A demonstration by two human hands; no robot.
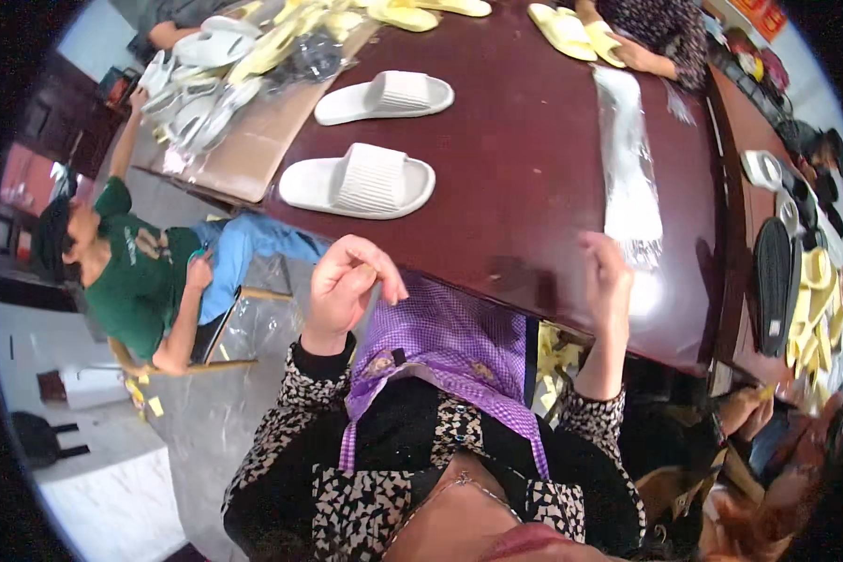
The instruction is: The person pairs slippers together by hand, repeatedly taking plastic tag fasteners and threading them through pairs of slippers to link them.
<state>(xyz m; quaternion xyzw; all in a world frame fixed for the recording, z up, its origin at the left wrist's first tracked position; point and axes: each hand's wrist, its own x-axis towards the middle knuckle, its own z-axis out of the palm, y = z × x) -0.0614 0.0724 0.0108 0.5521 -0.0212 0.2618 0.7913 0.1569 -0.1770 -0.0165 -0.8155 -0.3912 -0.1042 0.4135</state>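
My left hand (348, 288) hangs in the air just off the table's near edge. Its fingers are loosely bent and apart, with nothing seen in them. Closest to it lies a white slide slipper (300, 185) with a ribbed strap, flat on the dark red table (506, 178). A second white slide slipper (347, 103) lies just beyond, toe the same way. My right hand (611, 281) is raised at the near end of a stack of clear plastic bags (623, 150). Motion smears its fingers, so whether they grip anything cannot be made out.
A pile of white and yellow slippers (206, 103) covers a side table at the far left. Across the table a person's hand (632, 54) touches yellow slippers (564, 33). A seated person in green (150, 272) is at left. More slippers (810, 300) lie at right.
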